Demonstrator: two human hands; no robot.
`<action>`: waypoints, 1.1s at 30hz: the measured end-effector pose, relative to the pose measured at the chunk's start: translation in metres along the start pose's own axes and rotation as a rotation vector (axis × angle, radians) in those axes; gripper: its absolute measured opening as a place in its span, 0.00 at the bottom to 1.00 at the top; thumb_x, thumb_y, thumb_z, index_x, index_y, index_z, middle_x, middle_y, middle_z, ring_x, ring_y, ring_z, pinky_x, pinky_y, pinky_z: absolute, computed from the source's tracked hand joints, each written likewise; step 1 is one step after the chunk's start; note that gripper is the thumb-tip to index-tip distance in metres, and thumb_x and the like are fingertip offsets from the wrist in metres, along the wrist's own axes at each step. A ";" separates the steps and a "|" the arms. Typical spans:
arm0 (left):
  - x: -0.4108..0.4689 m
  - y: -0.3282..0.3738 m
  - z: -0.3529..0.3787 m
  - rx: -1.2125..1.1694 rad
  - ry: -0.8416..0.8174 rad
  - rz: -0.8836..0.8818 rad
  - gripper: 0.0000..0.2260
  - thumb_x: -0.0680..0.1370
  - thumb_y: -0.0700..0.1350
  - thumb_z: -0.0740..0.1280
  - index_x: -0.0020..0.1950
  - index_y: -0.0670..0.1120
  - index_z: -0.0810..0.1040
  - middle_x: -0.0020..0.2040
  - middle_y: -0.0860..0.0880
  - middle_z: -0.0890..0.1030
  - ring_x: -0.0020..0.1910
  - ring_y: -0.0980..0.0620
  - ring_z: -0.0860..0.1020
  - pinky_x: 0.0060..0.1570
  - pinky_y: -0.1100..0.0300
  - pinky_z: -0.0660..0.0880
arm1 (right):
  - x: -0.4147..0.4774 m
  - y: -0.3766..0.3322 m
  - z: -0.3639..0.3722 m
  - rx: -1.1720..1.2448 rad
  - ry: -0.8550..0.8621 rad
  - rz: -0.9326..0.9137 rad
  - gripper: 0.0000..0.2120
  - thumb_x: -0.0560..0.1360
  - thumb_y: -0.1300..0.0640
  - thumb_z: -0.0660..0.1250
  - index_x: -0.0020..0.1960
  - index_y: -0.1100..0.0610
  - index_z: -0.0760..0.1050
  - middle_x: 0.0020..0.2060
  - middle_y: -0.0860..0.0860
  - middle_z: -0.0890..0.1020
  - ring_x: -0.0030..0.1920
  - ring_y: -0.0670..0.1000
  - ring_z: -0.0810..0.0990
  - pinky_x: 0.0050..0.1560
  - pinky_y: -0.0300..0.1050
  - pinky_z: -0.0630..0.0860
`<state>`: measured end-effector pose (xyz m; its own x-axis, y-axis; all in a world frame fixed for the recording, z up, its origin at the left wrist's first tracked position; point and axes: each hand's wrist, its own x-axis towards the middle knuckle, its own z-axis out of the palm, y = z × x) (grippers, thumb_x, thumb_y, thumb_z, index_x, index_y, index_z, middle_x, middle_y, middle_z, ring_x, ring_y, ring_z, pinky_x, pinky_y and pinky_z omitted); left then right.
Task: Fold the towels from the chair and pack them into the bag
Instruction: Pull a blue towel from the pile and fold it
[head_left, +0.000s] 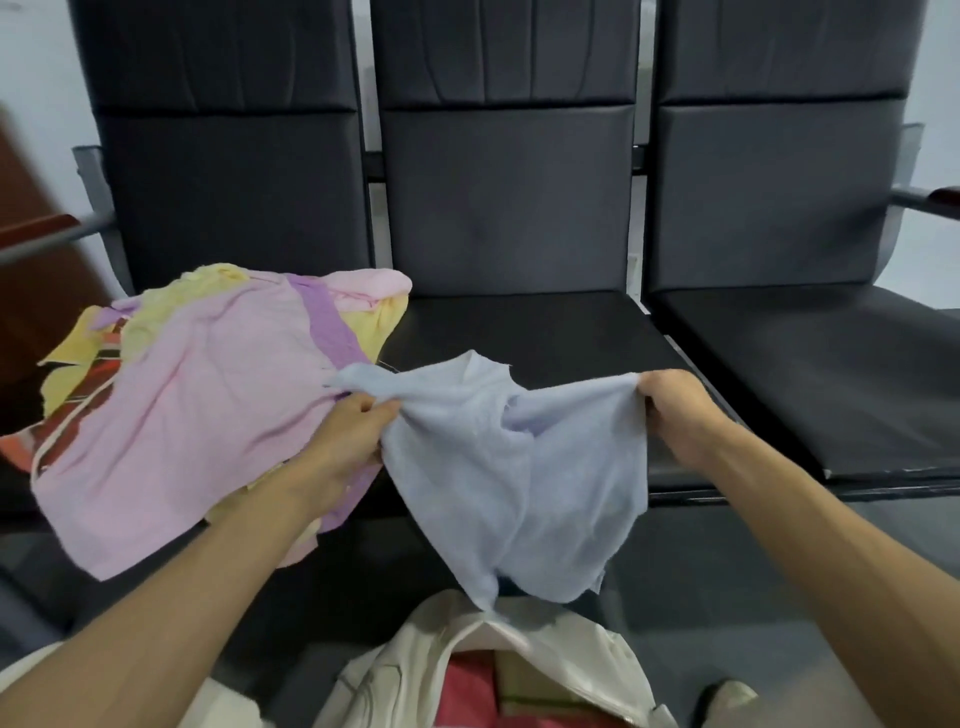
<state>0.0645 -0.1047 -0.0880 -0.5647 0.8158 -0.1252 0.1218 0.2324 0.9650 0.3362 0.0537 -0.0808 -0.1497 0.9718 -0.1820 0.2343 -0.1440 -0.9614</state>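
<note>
A pale blue towel (519, 478) hangs stretched between my two hands, in front of the middle seat. My left hand (345, 441) pinches its upper left edge and my right hand (675, 410) grips its upper right corner. The towel's lower end droops down to the open white bag (415, 670) on the floor below, which holds red and tan folded cloth. A loose pile of towels (208, 395), pink on top with yellow, purple and red-striped ones under it, lies on the left seat (467, 332) of the black row of chairs.
Three black padded chairs stand in a row, with the right seat (810, 374) bare. A metal armrest (52, 234) juts out at the left and another (924, 200) at the right. A shoe (727, 696) shows on the dark floor at lower right.
</note>
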 end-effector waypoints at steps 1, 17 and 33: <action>-0.001 0.002 -0.008 -0.067 0.038 -0.030 0.09 0.81 0.45 0.62 0.55 0.42 0.77 0.49 0.44 0.80 0.47 0.47 0.78 0.49 0.53 0.77 | 0.002 0.000 -0.005 0.120 0.042 0.020 0.09 0.70 0.65 0.54 0.39 0.60 0.73 0.34 0.53 0.71 0.36 0.52 0.68 0.37 0.46 0.66; -0.012 0.017 -0.052 -0.551 0.123 -0.111 0.11 0.79 0.38 0.65 0.58 0.35 0.76 0.55 0.39 0.80 0.49 0.45 0.80 0.46 0.55 0.77 | -0.016 -0.015 -0.004 0.487 -0.007 0.025 0.13 0.73 0.54 0.73 0.53 0.61 0.81 0.47 0.55 0.85 0.49 0.55 0.84 0.54 0.51 0.78; -0.014 0.016 -0.052 0.418 0.224 0.317 0.12 0.81 0.40 0.60 0.60 0.50 0.78 0.58 0.47 0.78 0.57 0.44 0.76 0.57 0.51 0.76 | -0.023 -0.016 -0.013 0.341 0.066 -0.026 0.11 0.73 0.65 0.66 0.47 0.54 0.84 0.54 0.54 0.82 0.55 0.54 0.80 0.51 0.44 0.76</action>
<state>0.0320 -0.1392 -0.0587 -0.6014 0.7582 0.2519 0.6007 0.2212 0.7683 0.3485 0.0367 -0.0583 -0.0859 0.9844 -0.1532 -0.1049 -0.1619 -0.9812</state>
